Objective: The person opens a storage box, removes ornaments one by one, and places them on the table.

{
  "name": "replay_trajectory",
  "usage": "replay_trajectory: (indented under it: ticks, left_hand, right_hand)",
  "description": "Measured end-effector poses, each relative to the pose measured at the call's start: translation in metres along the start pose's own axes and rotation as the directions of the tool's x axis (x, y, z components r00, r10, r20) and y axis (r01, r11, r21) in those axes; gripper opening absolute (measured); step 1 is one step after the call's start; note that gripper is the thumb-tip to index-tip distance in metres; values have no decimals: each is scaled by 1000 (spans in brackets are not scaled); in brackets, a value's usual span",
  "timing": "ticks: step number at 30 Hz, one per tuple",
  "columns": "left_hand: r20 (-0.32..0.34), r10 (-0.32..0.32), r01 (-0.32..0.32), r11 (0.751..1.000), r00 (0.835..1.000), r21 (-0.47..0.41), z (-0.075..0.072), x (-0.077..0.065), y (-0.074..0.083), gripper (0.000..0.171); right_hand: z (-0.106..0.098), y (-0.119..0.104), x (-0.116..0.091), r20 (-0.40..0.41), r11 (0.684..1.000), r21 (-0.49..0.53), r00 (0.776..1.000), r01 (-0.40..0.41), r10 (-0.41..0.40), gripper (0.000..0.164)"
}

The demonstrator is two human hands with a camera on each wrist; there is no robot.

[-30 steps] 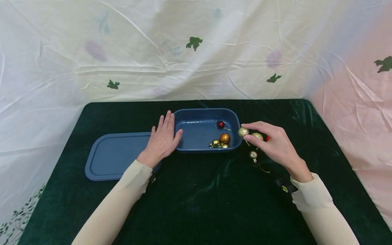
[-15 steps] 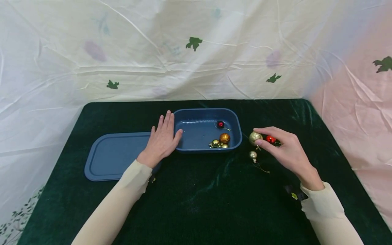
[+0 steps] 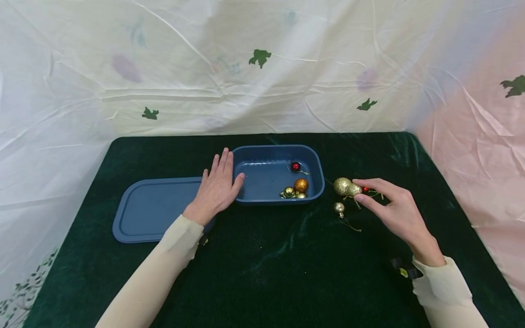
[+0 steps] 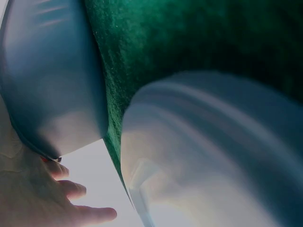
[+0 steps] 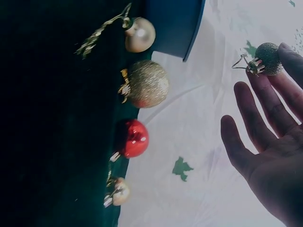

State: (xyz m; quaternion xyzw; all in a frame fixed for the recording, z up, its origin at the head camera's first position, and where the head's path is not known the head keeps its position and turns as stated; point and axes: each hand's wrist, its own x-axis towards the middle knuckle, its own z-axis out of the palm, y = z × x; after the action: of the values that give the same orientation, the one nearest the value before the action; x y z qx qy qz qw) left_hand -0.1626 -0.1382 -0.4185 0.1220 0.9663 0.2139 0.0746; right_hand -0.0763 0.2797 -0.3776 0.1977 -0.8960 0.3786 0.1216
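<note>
My right hand (image 3: 395, 212) pinches a small gold glitter bauble (image 3: 354, 190) between thumb and fingers; the right wrist view shows the held bauble (image 5: 268, 59) with its cap and string loop. In the head view it overlaps a larger glitter bauble (image 3: 341, 186) on the cloth. A shiny red bauble (image 5: 135, 138) lies close by, partly covered by my fingers in the head view. My left hand (image 3: 215, 189) rests with straight fingers against the left end of a blue box (image 3: 262, 175). Inside the box are a dark red bauble (image 3: 295, 166), an orange glitter bauble (image 3: 301, 185) and small gold ones (image 3: 289, 192).
Left of the box lies its blue lid (image 3: 157, 209), partly under my left wrist. A small pale gold bauble (image 3: 338, 207) with a string sits in front of the larger glitter one. Dark green cloth (image 3: 279, 264) covers the table; a pale patterned curtain (image 3: 262, 91) hangs behind.
My right hand has moved right and slightly nearer to me with the small glitter bauble, away from the box's right end. My left hand and the box have stayed put.
</note>
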Motion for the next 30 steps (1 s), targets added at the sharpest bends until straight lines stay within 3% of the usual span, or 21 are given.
replay_trajectory:
  ticks: [14,30]
  left_hand:
    - [3,6,-6,1000,1000,-5,1,-2,2,79]
    - [2,6,-6,1000,1000,-6,1,-1,-1,79]
  right_hand:
    - [-8,18,-25,34,988,-84,990,-132,136,36]
    - [2,40,-23,128,989,-135,989,-58,75,33]
